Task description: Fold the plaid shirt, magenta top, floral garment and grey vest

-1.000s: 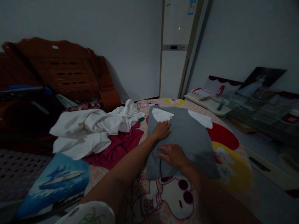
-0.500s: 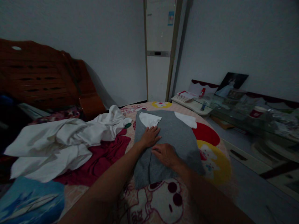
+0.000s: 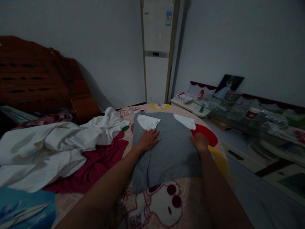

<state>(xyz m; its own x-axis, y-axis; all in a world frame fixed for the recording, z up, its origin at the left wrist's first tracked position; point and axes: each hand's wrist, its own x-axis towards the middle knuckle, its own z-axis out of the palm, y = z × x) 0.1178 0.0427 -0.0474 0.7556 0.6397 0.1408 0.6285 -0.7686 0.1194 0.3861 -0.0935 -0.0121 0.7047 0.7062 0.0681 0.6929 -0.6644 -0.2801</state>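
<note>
A grey knit sweater with white cloth patches near its far corners lies spread on the round table's patterned cover. My left hand rests flat on its left half, fingers spread, just below a white piece of cloth. At the sweater's right edge is my right hand, its fingers curled in on that edge; the fingertips are partly hidden. A dark line runs down the garment's lower left part to the ribbed hem.
To the left lie a rumpled white cloth, a dark red cloth and a blue printed cloth. Right of the table stands a glass-topped cabinet with a paper cup and papers. Behind is a tall white air conditioner.
My right hand has moved from the sweater's middle to its right edge. My left hand stays flat on the left half. The view has shifted slightly to the right.
</note>
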